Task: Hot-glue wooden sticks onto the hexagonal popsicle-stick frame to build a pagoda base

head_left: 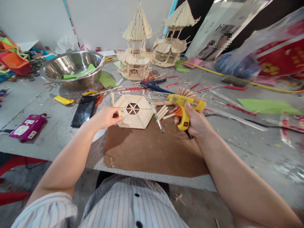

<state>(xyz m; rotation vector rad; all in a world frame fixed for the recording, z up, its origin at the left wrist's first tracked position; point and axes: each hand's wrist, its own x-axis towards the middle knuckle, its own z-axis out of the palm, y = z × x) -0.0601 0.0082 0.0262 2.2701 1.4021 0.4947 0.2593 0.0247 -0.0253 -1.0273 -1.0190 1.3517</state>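
My right hand (193, 118) is wrapped round the handle of a yellow hot glue gun (185, 103), its nozzle pointing left. A hexagonal panel (140, 122) of pale wooden sticks, with a spoked opening at its middle, lies at the far edge of a brown board (154, 148). At the panel's left corner is my left hand (110, 116), thumb and fingers pinched together; what sits between the fingertips is hidden. A green-patterned wrapper strip (156, 114) lies against the panel's right side. Several loose sticks (162, 112) are between that strip and the glue gun.
Two stick-built pagoda models (136, 58) stand behind. A steel bowl (71, 68) holds green paper. A phone (82, 110), a yellow-handled cutter (63, 100) and a purple power socket (28, 126) lie left. Blue pliers (154, 85) rest beyond the panel. Wrappers and a cable litter the right side.
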